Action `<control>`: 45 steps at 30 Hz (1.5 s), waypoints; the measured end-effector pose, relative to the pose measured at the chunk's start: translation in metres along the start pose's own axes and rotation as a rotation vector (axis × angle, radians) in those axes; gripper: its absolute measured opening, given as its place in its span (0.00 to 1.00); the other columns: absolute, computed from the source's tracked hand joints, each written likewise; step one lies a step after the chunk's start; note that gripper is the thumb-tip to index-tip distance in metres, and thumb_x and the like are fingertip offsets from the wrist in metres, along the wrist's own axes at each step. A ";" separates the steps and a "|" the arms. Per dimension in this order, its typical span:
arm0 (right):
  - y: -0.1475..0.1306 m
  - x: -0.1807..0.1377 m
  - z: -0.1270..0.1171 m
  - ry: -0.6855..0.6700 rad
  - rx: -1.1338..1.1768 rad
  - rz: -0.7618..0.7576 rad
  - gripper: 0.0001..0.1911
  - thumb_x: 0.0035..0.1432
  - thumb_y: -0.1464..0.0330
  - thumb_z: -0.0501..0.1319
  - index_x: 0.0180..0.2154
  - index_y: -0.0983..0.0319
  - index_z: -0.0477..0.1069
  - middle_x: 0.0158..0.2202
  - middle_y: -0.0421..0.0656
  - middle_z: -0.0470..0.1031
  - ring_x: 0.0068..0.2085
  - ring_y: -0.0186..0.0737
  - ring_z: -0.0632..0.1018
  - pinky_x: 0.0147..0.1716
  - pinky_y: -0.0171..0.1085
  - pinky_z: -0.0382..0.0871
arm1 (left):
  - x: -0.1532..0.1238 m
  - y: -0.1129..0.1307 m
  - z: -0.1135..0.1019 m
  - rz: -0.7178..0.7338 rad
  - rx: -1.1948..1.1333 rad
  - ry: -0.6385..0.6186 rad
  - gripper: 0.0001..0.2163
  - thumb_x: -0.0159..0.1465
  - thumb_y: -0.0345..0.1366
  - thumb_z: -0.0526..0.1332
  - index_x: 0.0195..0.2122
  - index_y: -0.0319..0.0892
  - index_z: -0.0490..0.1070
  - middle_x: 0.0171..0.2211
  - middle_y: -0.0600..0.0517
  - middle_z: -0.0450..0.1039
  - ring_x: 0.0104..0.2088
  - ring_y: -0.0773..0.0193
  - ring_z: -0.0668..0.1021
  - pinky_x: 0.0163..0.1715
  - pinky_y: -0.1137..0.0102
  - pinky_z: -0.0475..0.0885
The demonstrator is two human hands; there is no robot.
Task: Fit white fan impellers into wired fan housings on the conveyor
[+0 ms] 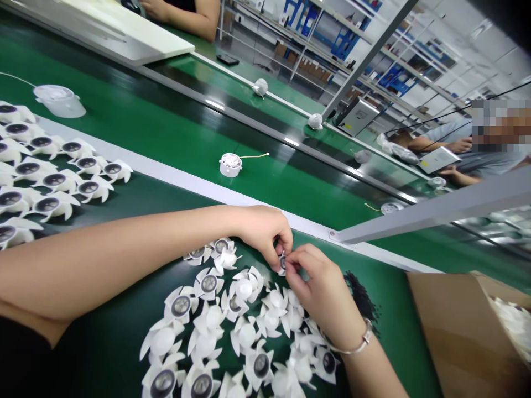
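Observation:
Over the green bench, my left hand [267,232] has its fingers closed on a small white fan blade wheel [282,264], most of it hidden by my fingers. My right hand [317,276], wearing a bracelet at the wrist, meets it there with thumb and forefinger pinched at the wheel's hub. Whatever small part lies in that pinch is covered. Below both hands spreads a loose heap of white fan blade wheels [244,334], some hub side up, others face down. Beside my right wrist is a pile of tiny black parts [363,301].
Rows of fan wheels [47,204] stand at the left. Beyond a pale rail, a green conveyor [166,138] carries round white fan housings [230,165] with wires. A cardboard box [452,331] holds white parts at right. A slanted metal post [435,207] crosses nearby. Co-workers [460,146] sit opposite.

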State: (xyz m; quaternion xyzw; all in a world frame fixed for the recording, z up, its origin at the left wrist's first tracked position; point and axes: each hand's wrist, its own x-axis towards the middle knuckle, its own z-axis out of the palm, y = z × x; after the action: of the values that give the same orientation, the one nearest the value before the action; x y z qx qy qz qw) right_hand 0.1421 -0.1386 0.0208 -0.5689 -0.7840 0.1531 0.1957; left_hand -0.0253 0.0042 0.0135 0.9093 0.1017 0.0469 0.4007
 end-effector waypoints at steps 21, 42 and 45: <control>0.037 -0.012 -0.041 0.179 0.159 0.374 0.11 0.60 0.59 0.62 0.35 0.60 0.76 0.32 0.43 0.78 0.32 0.38 0.78 0.33 0.36 0.71 | -0.002 0.004 -0.005 -0.033 -0.012 -0.026 0.13 0.53 0.42 0.71 0.39 0.47 0.81 0.34 0.57 0.79 0.32 0.67 0.76 0.29 0.73 0.64; 0.063 -0.030 -0.076 -0.430 -0.210 0.627 0.12 0.57 0.71 0.55 0.28 0.60 0.76 0.28 0.41 0.78 0.30 0.38 0.75 0.32 0.37 0.64 | 0.003 0.010 -0.013 -0.604 -0.435 -0.161 0.12 0.63 0.45 0.55 0.36 0.43 0.70 0.29 0.51 0.79 0.26 0.66 0.77 0.23 0.75 0.68; 0.055 -0.028 -0.068 -0.421 -0.381 0.652 0.13 0.57 0.73 0.53 0.25 0.60 0.73 0.28 0.43 0.77 0.29 0.39 0.73 0.29 0.38 0.61 | 0.002 0.014 -0.019 -0.570 -0.448 -0.162 0.12 0.63 0.46 0.56 0.37 0.42 0.71 0.28 0.52 0.78 0.26 0.66 0.77 0.24 0.75 0.69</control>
State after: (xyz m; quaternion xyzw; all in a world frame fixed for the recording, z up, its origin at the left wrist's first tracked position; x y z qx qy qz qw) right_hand 0.2286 -0.1467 0.0511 -0.7692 -0.6003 0.1722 -0.1354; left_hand -0.0248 0.0089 0.0365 0.7348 0.3060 -0.1179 0.5937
